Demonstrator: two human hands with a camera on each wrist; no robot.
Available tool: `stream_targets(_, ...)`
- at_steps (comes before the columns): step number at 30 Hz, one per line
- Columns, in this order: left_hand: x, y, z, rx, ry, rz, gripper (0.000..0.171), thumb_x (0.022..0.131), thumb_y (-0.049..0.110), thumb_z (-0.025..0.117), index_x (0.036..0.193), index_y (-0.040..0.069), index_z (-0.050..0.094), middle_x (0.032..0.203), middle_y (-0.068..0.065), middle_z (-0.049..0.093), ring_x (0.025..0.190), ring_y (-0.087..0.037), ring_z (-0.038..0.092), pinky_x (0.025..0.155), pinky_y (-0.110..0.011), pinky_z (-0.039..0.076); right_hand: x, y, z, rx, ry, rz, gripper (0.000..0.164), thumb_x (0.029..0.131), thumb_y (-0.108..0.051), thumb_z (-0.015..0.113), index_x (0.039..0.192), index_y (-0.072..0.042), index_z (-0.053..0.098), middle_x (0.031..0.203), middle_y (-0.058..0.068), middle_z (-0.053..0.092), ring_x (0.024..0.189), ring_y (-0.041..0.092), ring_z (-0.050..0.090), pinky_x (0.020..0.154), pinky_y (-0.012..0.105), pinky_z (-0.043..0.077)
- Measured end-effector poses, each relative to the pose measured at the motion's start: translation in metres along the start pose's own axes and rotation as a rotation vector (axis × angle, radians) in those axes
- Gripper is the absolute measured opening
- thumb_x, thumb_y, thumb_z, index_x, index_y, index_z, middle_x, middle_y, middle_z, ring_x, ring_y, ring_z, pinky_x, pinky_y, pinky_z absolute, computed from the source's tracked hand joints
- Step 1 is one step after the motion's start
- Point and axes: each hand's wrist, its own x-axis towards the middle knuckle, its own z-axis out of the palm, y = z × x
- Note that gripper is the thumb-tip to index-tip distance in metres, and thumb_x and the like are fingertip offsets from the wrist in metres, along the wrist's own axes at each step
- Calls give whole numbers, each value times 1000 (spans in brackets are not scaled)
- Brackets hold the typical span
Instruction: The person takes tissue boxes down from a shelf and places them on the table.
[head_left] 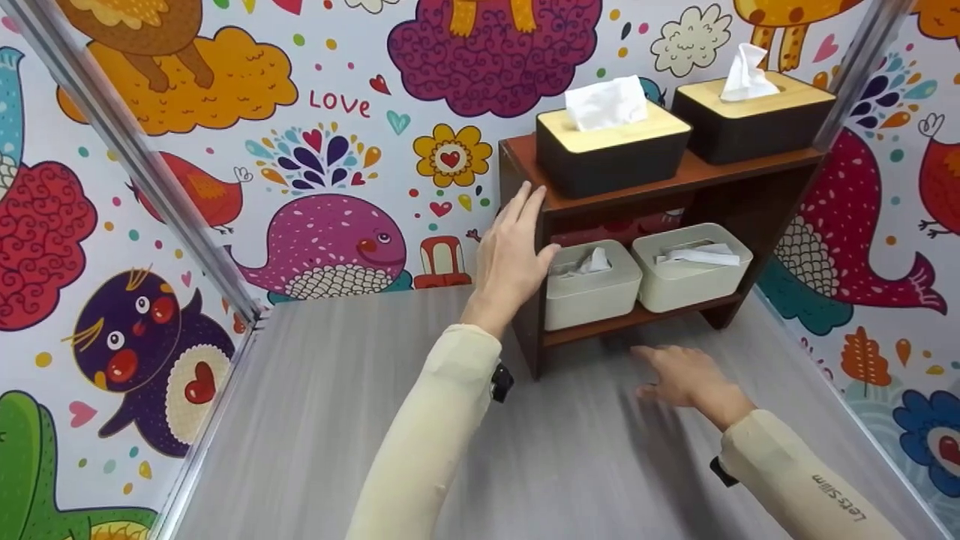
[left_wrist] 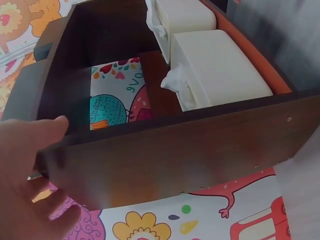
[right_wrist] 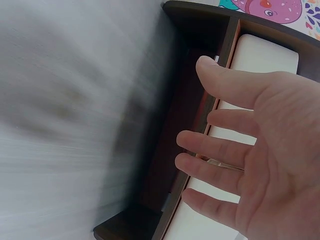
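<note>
– Shelf (left_wrist: 175,160) stands on table (head_left: 337,412). Left hand (head_left: 511,251) is stretched at its left side; whether touching, I cannot tell. Right hand (head_left: 686,379) is spread before it, holding nothing. Any risk?
– Maybe black boxes (head_left: 630,161) on top slide, if one hand pushes unevenly.
– And inside?
– Two white boxes (head_left: 592,304). Tissue (head_left: 607,103) sticks out from all four.

Grey wood-grain surface (head_left: 360,390): Before me, it is carrying the brown shelf unit (head_left: 772,202), which is standing upright.
Top board (head_left: 523,152): A left black tissue box (head_left: 615,163) and a right black tissue box (head_left: 772,129), both wooden-lidded, are sitting here.
Lower board (head_left: 630,321): A left cream tissue box (head_left: 592,296) and a right cream tissue box (head_left: 694,281) are resting side by side.
</note>
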Motion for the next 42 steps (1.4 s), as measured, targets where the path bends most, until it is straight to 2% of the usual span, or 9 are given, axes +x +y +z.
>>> stream_targets(5,6,-1,2,104,57,1,73,87,37,73,150,21,40,158,3,36,145,-20,36,118,-42,35,2,-1,1,3,-4,0,67,83,-36,75,138,-5,53,125,21,64,112,42,61,93,59,49)
stream_targets(11,10,-2,4,227,90,42,74,85,47,71,148,20,43,155,3,41,145,-21,37,119,-41,33,3,-1,3,11,-16,11,66,84,-35,75,139,-5,52,128,21,63,114,42,60,95,60,48)
stream_targets(18,11,-2,4,331,113,80,68,87,46,68,146,20,46,153,2,44,143,-21,40,118,-41,34,4,0,6,17,7,-4,66,84,-36,75,138,-3,53,129,22,62,113,43,60,93,59,49)
stream_targets(25,11,-3,5,345,108,87,65,89,45,65,147,23,45,153,2,43,143,-21,41,118,-42,34,1,4,6,8,30,3,67,85,-36,74,137,-1,52,131,25,59,116,45,58,95,59,48)
stream_targets(32,9,-12,-1,387,123,110,64,89,46,64,147,25,45,152,2,45,141,-22,42,119,-44,31,0,7,4,4,50,11,65,85,-33,74,135,3,53,130,29,58,116,47,57,95,61,47)
stream_targets(42,8,-29,-13,417,109,55,66,90,44,63,149,24,40,154,4,41,146,-23,35,122,-46,24,-9,30,-5,75,45,81,68,85,-33,73,135,8,51,128,31,58,113,48,58,92,63,48)
